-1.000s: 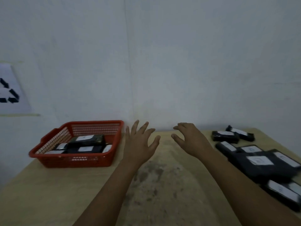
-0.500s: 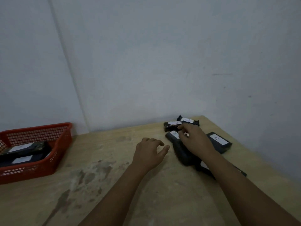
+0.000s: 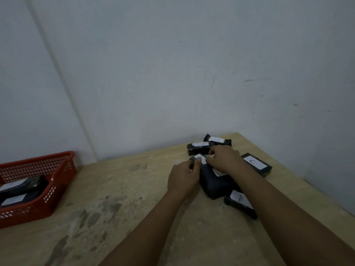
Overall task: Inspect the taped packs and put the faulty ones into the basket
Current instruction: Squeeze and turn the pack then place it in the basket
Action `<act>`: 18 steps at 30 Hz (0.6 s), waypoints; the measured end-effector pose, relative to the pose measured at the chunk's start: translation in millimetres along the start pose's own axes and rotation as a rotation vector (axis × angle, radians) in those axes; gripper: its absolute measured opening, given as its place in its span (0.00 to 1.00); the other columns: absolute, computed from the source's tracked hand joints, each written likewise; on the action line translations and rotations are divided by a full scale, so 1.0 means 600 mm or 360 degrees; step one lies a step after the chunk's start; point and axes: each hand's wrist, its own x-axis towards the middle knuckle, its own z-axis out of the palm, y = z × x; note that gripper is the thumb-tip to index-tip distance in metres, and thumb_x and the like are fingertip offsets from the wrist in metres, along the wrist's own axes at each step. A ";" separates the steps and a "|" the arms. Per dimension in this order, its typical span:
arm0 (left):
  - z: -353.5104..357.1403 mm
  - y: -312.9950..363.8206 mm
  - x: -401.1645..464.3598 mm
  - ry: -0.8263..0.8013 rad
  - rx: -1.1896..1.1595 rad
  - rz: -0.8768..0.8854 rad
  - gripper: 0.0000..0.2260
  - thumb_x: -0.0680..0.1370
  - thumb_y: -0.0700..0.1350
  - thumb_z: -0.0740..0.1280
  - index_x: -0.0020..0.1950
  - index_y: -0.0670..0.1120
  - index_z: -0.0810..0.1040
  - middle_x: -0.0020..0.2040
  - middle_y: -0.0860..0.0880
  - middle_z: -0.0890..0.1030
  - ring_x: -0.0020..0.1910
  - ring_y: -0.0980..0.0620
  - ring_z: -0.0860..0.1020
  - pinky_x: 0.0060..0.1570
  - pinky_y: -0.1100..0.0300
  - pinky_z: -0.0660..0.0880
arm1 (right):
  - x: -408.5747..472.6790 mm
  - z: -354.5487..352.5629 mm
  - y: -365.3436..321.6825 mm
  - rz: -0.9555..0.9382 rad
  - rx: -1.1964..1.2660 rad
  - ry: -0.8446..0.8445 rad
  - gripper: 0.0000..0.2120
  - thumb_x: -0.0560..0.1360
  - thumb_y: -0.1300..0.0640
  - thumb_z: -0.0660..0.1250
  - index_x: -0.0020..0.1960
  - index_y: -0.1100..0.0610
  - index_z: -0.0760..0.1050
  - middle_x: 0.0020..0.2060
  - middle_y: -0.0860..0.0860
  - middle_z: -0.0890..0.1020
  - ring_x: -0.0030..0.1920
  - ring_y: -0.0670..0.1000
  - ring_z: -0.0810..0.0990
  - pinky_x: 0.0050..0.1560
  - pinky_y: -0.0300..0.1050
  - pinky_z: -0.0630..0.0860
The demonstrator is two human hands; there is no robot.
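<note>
Black, glossy tape wraps every pack here, each a flat rectangular block with a white paper label. Both hands meet on 1 black taped pack with a white label (image 3: pixel 199 159) at the far end of a loose heap on the pale, stained wooden table (image 3: pixel 123 208). The left hand (image 3: pixel 183 178) has its fingers curled at the pack's near-left edge, thumb tip pressed on the label. The right hand (image 3: pixel 224 159) covers the pack from the right, fingers bent down onto it; how firmly it grips, cannot tell. This pack lies partly on top of a larger matte black wrapped bundle (image 3: pixel 215 186), surface slightly crinkled.

Around them: a black pack labelled C (image 3: pixel 256 164) just right of the right wrist, flat on the table; a black pack labelled B (image 3: pixel 240 203) near the right forearm, touching the bundle; 2 more black packs against the wall, the nearer one (image 3: pixel 199 147) just beyond the right hand's fingers and the farther one (image 3: pixel 218 141) overlapping its right end.

Well apart, at the left edge, sits a red plastic mesh basket (image 3: pixel 57 169), rectangular with lattice walls, holding at least 2 black labelled packs (image 3: pixel 21 187) stacked flat inside. Grey-white painted wall (image 3: pixel 172 73) behind, smooth with faint scuffs.
</note>
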 end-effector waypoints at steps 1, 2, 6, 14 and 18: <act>0.000 0.001 0.001 0.0013 -0.0028 -0.0010 0.32 0.85 0.69 0.53 0.42 0.46 0.81 0.37 0.46 0.83 0.37 0.50 0.79 0.38 0.50 0.74 | 0.011 0.003 -0.003 0.0020 -0.0033 -0.0058 0.15 0.78 0.42 0.69 0.57 0.51 0.80 0.51 0.50 0.84 0.58 0.56 0.81 0.60 0.55 0.77; 0.000 0.003 0.001 0.0026 -0.0057 -0.0020 0.30 0.87 0.66 0.54 0.41 0.45 0.80 0.36 0.45 0.81 0.36 0.50 0.78 0.36 0.51 0.71 | 0.021 0.006 -0.006 0.0035 -0.0046 -0.0107 0.14 0.76 0.43 0.70 0.51 0.53 0.80 0.45 0.50 0.83 0.53 0.56 0.82 0.55 0.52 0.78; -0.002 -0.008 0.006 0.0051 -0.0132 -0.0074 0.28 0.88 0.62 0.56 0.34 0.48 0.72 0.32 0.46 0.76 0.33 0.48 0.74 0.35 0.51 0.65 | 0.053 0.010 -0.025 0.0062 -0.0050 -0.0263 0.18 0.73 0.46 0.77 0.37 0.54 0.71 0.35 0.51 0.78 0.40 0.54 0.80 0.44 0.48 0.78; -0.030 -0.081 0.012 0.0132 -0.0266 -0.0142 0.32 0.85 0.67 0.56 0.48 0.43 0.86 0.44 0.45 0.87 0.44 0.48 0.84 0.49 0.45 0.82 | 0.065 0.004 -0.032 0.0036 0.0209 -0.0452 0.11 0.75 0.56 0.77 0.52 0.57 0.77 0.51 0.57 0.84 0.48 0.56 0.81 0.49 0.48 0.76; -0.066 -0.119 0.002 0.0170 -0.0319 -0.0183 0.22 0.88 0.60 0.61 0.52 0.46 0.87 0.47 0.51 0.87 0.46 0.55 0.82 0.47 0.53 0.79 | 0.057 0.017 -0.057 -0.0014 0.0570 -0.0220 0.08 0.75 0.61 0.73 0.53 0.57 0.79 0.52 0.55 0.85 0.44 0.51 0.80 0.45 0.46 0.76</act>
